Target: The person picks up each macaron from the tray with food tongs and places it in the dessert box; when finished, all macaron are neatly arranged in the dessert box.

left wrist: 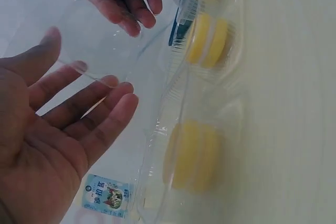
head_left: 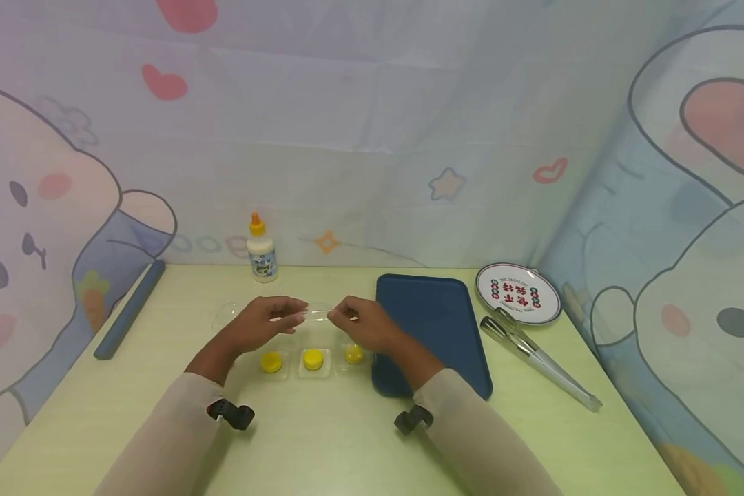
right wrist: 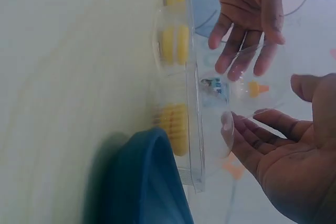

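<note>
Both hands hold a thin clear plastic lid point(head_left: 316, 314) above the table, one at each side of it. My left hand point(head_left: 266, 324) has its thumb and fingertips at the lid's left edge. The right hand point(head_left: 367, 325) pinches the opposite edge; its thumb and fingers show on either side of the plastic in the right wrist view. Nearer than the hands, three yellow macarons stand in a row in small clear boxes: a left macaron point(head_left: 271, 362), a middle macaron point(head_left: 313, 359) and a right macaron point(head_left: 354, 354). Ribbed box walls partly blur them in the wrist views.
A blue tray point(head_left: 434, 337) lies just right of the boxes. Farther right are metal tongs point(head_left: 542, 359) and a white printed plate point(head_left: 518, 293). A squeeze bottle point(head_left: 262, 255) stands at the back, a grey-blue roll point(head_left: 130, 310) lies left, and another clear plastic piece point(head_left: 224, 314) is beside the left hand.
</note>
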A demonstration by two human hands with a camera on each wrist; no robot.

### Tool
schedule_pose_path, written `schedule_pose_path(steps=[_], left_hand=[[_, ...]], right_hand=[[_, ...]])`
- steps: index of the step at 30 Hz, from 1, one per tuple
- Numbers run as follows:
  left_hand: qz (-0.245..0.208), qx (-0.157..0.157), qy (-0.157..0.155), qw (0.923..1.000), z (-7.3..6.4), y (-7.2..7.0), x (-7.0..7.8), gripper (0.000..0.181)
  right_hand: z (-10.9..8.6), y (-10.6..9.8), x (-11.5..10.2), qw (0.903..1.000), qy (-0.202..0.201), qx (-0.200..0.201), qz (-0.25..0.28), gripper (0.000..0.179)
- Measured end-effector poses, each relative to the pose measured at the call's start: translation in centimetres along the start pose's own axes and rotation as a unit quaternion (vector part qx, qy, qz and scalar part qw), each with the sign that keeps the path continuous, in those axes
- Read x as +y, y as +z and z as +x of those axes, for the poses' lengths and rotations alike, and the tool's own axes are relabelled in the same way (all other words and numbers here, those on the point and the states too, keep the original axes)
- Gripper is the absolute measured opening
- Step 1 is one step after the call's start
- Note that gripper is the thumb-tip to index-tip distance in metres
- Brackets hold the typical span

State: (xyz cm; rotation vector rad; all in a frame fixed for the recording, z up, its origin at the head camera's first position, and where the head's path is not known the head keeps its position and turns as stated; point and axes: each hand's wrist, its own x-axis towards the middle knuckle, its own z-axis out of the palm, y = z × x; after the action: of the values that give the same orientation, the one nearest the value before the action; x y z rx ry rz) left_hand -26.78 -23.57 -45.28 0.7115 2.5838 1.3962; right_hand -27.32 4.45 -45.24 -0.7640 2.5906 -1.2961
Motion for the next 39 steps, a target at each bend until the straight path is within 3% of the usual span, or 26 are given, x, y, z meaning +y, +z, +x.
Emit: schedule_pose_path(steps=[9,16,22,30,39], left_hand=[[0.016,-0.065,0.024,0.9975,-1.4,0.3,0.3,0.063],[0.068,-0.054,0.027,0.9959,-2.3,1.0,0.4,0.067],[0.101,-0.045,0.049,0.9927,-3.1,1.8,0.6,0.071],[0.111,-0.036,0.07,0.9907,-3.3,2.4,0.5,0.068],[0.129,-0.039,0.083,0.9873,-3.3,2.9,0.5,0.063]], right_hand=[[-1.3,0.5,0.0,0.9977,-0.044,-0.036,0.038,0.033],[-2.1,1.2,0.1,0.9982,-0.053,-0.028,0.002,0.049],[-2.7,1.9,0.1,0.9976,-0.054,-0.027,-0.035,0.056],[-2.8,2.4,0.3,0.9957,-0.054,-0.005,-0.075,0.055],[-2.9,2.9,0.4,0.9961,-0.04,-0.008,-0.078,0.055]])
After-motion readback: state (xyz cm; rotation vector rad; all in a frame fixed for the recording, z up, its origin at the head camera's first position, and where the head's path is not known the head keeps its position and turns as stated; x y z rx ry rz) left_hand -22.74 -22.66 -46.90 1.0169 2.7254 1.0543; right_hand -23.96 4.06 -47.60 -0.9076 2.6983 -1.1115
